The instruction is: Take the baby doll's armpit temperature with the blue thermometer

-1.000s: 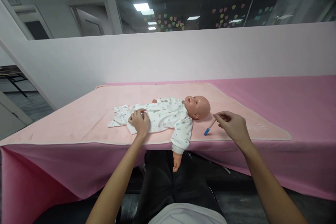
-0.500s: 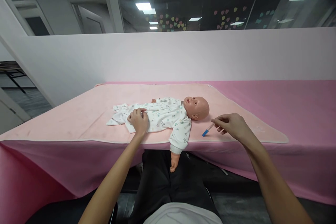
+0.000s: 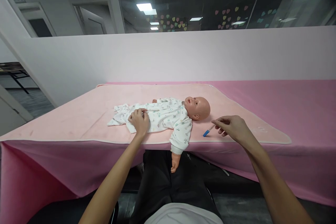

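A baby doll (image 3: 195, 108) lies on its back with its head to the right. It wears a white printed sleepsuit (image 3: 162, 119), and one of its arms hangs over the table's front edge. My left hand (image 3: 139, 121) rests palm down on the doll's lower body, fingers apart and slightly bent. To the right of the doll's head, my right hand (image 3: 231, 126) pinches a thin clear stick with a blue end (image 3: 206, 133) between thumb and fingers. The blue end points down and left, close to the mat; whether it touches I cannot tell.
A peach mat (image 3: 86, 112) with a white border lies beneath the doll on a table with a pink cloth (image 3: 301, 115). Behind stands a white partition (image 3: 183, 56) with dark glass above. My legs (image 3: 168, 189) are under the table's front edge.
The view has shifted very slightly. Both hands, the doll and the stick keep their places relative to one another.
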`<state>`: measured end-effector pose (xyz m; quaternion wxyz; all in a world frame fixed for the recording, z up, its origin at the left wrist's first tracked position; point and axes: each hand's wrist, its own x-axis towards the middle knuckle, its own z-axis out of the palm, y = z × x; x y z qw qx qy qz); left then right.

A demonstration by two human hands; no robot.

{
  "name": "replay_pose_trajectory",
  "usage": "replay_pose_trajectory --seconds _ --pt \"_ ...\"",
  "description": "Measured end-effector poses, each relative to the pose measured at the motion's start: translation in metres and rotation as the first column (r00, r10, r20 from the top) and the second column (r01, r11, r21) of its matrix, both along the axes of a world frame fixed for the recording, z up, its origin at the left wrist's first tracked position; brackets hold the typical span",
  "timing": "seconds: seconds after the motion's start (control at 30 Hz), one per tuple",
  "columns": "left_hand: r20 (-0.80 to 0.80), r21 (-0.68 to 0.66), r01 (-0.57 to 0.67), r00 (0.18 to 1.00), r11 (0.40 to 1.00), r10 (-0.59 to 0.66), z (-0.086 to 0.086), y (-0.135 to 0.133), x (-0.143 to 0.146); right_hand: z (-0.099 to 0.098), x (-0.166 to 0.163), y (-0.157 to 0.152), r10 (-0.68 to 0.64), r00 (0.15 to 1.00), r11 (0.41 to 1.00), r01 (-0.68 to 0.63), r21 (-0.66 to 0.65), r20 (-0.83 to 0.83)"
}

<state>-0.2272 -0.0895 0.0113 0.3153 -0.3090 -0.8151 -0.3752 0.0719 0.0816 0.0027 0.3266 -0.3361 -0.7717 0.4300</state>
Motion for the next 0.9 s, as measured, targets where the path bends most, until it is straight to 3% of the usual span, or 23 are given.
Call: replay_pose_trajectory --seconds 0.37,0.57,0.73,0.9 --pt "0.011 -0.018 0.000 1.000 1.000 0.001 0.001 -0.001 0.000 -0.022 -0.005 -0.008 -0.032 0.999 0.998 0.034 0.051 -0.031" --pt "-0.008 0.002 0.010 1.000 1.000 -0.010 -0.001 0.000 -0.002 -0.031 -0.012 -0.011 -0.056 0.997 0.994 0.050 0.100 0.054" --pt "-0.003 0.005 0.004 1.000 1.000 -0.004 -0.001 -0.001 -0.002 -0.040 -0.020 -0.010 -0.041 0.994 0.995 0.032 0.089 0.097" --pt "-0.003 0.008 0.011 1.000 1.000 -0.011 0.000 -0.001 0.000 -0.050 -0.028 -0.011 0.005 0.998 1.000 -0.004 -0.014 0.061"
